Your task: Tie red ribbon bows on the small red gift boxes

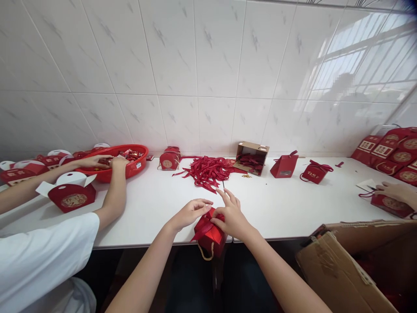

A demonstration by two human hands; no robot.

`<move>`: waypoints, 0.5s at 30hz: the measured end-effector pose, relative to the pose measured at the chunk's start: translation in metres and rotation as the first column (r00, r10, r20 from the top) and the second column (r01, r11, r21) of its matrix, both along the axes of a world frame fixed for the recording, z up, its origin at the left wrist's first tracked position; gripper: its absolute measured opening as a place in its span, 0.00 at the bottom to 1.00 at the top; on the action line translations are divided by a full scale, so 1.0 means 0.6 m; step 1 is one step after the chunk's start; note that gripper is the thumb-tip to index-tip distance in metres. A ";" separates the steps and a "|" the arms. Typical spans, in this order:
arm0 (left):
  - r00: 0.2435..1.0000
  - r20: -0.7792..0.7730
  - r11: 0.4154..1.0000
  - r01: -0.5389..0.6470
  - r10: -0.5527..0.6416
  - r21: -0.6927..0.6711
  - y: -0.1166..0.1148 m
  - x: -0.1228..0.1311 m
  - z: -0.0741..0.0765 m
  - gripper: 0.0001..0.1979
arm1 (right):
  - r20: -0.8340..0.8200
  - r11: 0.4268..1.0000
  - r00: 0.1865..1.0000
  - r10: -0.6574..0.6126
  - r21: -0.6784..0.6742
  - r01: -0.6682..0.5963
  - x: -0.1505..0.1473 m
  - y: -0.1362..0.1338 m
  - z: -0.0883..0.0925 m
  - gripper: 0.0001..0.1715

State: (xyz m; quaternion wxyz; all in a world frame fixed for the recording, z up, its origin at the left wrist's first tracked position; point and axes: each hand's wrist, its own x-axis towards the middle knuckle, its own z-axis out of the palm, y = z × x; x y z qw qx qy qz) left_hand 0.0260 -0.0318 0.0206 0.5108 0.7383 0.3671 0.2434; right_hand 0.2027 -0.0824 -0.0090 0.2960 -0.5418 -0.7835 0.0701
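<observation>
A small red gift box (211,237) with a rope handle sits at the near edge of the white table (276,204), a red ribbon (203,226) across its top. My left hand (190,213) pinches the ribbon at the box's top left, fingers closed. My right hand (230,215) presses the ribbon at the top right with thumb and lower fingers, while its index and middle fingers stick out. A heap of loose red ribbons (208,170) lies further back on the table.
A person in a white shirt at left reaches both hands into a red basket (130,167); an open red box (70,193) stands nearby. A brown carton (250,157), red bags (285,165) and stacked red boxes (391,152) lie behind. Another person's hand (395,191) is at right. A cardboard box (352,265) stands below.
</observation>
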 end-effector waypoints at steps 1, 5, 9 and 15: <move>0.999 -0.039 0.999 -0.008 0.009 0.033 0.003 0.000 0.002 0.17 | 0.009 1.000 1.000 -0.003 0.006 0.003 -0.001 0.000 0.000 0.04; 0.986 -0.152 0.986 -0.040 0.065 0.163 0.013 -0.003 0.005 0.15 | 0.020 1.000 1.000 -0.010 0.028 0.009 -0.007 0.000 0.000 0.05; 0.972 -0.213 0.967 -0.046 0.101 0.249 0.020 -0.007 -0.001 0.15 | 0.034 1.000 0.999 -0.013 0.019 0.012 -0.012 -0.001 -0.002 0.05; 0.978 -0.184 0.951 -0.036 0.096 0.306 0.022 -0.007 -0.009 0.14 | 0.045 1.000 0.999 -0.021 0.002 0.021 -0.015 -0.002 0.000 0.05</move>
